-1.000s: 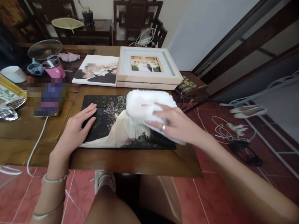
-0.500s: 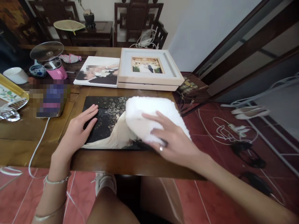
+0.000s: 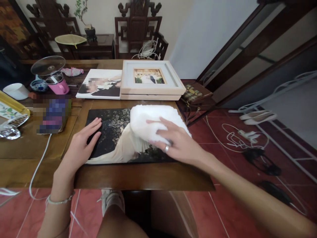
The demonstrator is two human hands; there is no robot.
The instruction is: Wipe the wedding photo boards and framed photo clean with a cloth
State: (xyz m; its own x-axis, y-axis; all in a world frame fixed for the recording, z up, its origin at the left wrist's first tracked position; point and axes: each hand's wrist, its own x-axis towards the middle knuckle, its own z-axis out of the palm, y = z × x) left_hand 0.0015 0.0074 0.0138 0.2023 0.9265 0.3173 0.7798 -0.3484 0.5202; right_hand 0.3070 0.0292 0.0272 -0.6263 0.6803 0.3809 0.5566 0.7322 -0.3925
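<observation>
A dark photo print with a white dress in it lies flat on the wooden table in front of me. My left hand lies flat on the print's left edge, fingers stretched out. My right hand, with a ring on one finger, presses a folded fluffy white cloth down on the print's right half, fingers curled over the cloth.
Behind the print lie a light wooden picture frame and another photo print. To the left stand a pink cup, a white bowl and a tray. Cables and sandals lie on the red tiled floor.
My right hand slid the white cloth toward me over the print, then back a little toward the middle. The left hand stayed put on the print's edge.
</observation>
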